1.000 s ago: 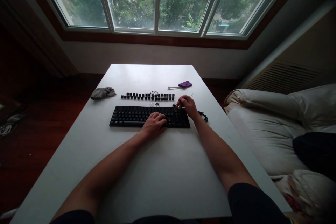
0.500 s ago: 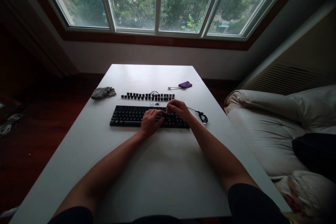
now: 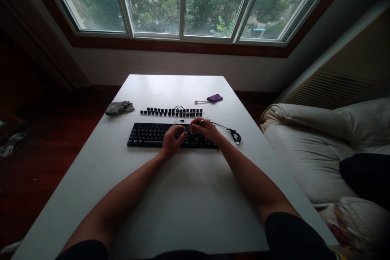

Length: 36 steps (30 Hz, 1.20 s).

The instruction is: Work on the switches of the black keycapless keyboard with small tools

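Note:
A black keyboard (image 3: 146, 134) lies across the white table. Over its right half my two hands meet, fingertips close together. My right hand (image 3: 204, 129) is closed around a thin wire tool, seemingly a wire keycap puller (image 3: 207, 119), whose fine wires stick out above the knuckles. Just left of it, my left hand (image 3: 173, 139) is closed in a pinch near the tool's tip; a small dark piece, perhaps a keycap, shows between the hands, too small to make out. Behind the keyboard, loose black keycaps (image 3: 164, 112) stand in two rows.
A grey cloth (image 3: 120, 108) lies at the table's left edge. Farther back are a purple cloth (image 3: 215, 97) and a thin white-tipped stick (image 3: 199, 102). A coiled USB cable (image 3: 235, 135) sits right of the keyboard. A pale sofa (image 3: 298, 154) borders the table's right side.
My left fingers have lifted from the keys and curled into a pinch. My right hand has shifted slightly left, and the tool's wires now tilt lower over its knuckles.

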### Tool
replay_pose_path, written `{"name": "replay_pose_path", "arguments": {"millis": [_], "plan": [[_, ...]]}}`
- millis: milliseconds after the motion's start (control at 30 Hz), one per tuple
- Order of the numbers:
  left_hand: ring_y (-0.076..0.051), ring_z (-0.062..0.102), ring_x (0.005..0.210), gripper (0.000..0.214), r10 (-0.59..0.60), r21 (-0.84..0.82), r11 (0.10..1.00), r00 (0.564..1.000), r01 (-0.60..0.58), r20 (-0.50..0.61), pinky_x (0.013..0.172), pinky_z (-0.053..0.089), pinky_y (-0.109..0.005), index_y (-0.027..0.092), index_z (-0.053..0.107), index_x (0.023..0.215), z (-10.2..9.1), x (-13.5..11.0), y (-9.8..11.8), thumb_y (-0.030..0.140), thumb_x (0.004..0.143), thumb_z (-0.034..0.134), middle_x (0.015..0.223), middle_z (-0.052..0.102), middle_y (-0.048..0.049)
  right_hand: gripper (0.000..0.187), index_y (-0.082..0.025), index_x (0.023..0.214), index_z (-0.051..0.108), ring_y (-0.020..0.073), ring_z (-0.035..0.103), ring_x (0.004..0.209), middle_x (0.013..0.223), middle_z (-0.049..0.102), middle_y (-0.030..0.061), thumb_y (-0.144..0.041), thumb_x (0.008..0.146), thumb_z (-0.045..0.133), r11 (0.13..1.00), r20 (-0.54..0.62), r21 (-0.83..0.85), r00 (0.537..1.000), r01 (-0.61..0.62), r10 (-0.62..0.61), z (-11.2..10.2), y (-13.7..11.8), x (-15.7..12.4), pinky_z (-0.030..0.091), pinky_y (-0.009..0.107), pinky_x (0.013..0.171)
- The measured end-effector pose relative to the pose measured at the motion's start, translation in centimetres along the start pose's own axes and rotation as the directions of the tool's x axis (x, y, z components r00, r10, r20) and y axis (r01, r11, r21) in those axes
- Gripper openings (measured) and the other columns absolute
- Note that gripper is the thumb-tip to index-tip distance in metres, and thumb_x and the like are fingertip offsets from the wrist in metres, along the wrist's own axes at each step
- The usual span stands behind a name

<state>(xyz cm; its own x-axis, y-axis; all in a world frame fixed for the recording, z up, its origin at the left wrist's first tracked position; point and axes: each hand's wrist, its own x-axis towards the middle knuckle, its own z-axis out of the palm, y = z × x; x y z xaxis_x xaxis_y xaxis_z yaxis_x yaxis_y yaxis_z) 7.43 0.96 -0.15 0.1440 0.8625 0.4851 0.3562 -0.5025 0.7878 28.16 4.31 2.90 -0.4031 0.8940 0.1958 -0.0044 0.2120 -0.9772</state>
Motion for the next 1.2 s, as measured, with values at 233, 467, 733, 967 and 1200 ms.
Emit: {"name": "replay_pose_path", "arguments": {"millis": [233, 467, 733, 967, 1200], "plan": [[-0.018, 0.062, 0.086, 0.020, -0.014, -0.054, 0.998, 0.998, 0.018, 0.069, 0.082, 0.048, -0.030, 0.021, 0.067, 0.104, -0.08, 0.13, -0.32, 0.034, 0.090, 0.064, 0.095, 0.068, -0.0036, 0.034, -0.015, 0.095, 0.065, 0.0152, 0.068, 0.060, 0.068, 0.070, 0.0016, -0.046, 0.083, 0.073, 0.999, 0.035, 0.037, 0.999, -0.004, 0.003, 0.24, -0.40, -0.07, 0.057, 0.028, 0.060], [-0.019, 0.063, 0.088, 0.023, -0.045, -0.060, 0.997, 0.994, 0.051, 0.105, 0.083, 0.049, -0.031, 0.020, 0.068, 0.104, -0.16, 0.30, -0.07, 0.037, 0.094, 0.058, 0.099, 0.070, -0.0051, 0.032, -0.016, 0.097, 0.066, 0.0157, 0.069, 0.060, 0.070, 0.071, 0.0020, -0.045, 0.085, 0.071, 0.998, 0.045, 0.058, 0.999, 0.015, -0.017, 0.09, 0.07, -0.12, 0.056, 0.028, 0.060], [-0.016, 0.063, 0.079, 0.023, -0.097, -0.109, 0.988, 0.990, 0.109, 0.105, 0.075, 0.048, -0.027, 0.020, 0.066, 0.107, -0.07, 0.12, 0.07, 0.037, 0.094, 0.058, 0.095, 0.070, -0.0028, 0.029, -0.016, 0.098, 0.065, 0.0152, 0.069, 0.062, 0.070, 0.071, 0.0017, -0.043, 0.088, 0.069, 0.997, 0.044, 0.071, 0.999, 0.013, -0.016, -0.08, 0.16, -0.20, 0.056, 0.028, 0.063], [-0.015, 0.060, 0.072, 0.025, -0.125, -0.072, 0.988, 0.980, 0.137, 0.152, 0.069, 0.046, -0.025, 0.020, 0.067, 0.104, 0.02, -0.05, 0.04, 0.040, 0.095, 0.055, 0.084, 0.069, -0.0007, 0.032, -0.016, 0.100, 0.065, 0.0153, 0.069, 0.066, 0.073, 0.072, 0.0026, -0.044, 0.088, 0.069, 0.996, 0.126, 0.080, 0.992, -0.031, 0.020, 0.03, 0.50, -0.24, 0.056, 0.028, 0.065], [-0.013, 0.057, 0.066, 0.027, -0.155, -0.088, 0.982, 0.981, 0.166, 0.119, 0.064, 0.043, -0.024, 0.019, 0.067, 0.099, -0.03, -0.05, 0.08, 0.044, 0.092, 0.058, 0.075, 0.065, 0.0010, 0.031, -0.016, 0.098, 0.064, 0.0156, 0.068, 0.063, 0.071, 0.071, 0.0018, -0.045, 0.088, 0.069, 0.994, 0.084, 0.106, 0.996, -0.020, 0.011, 0.06, 0.19, -0.25, 0.056, 0.028, 0.062]]}}
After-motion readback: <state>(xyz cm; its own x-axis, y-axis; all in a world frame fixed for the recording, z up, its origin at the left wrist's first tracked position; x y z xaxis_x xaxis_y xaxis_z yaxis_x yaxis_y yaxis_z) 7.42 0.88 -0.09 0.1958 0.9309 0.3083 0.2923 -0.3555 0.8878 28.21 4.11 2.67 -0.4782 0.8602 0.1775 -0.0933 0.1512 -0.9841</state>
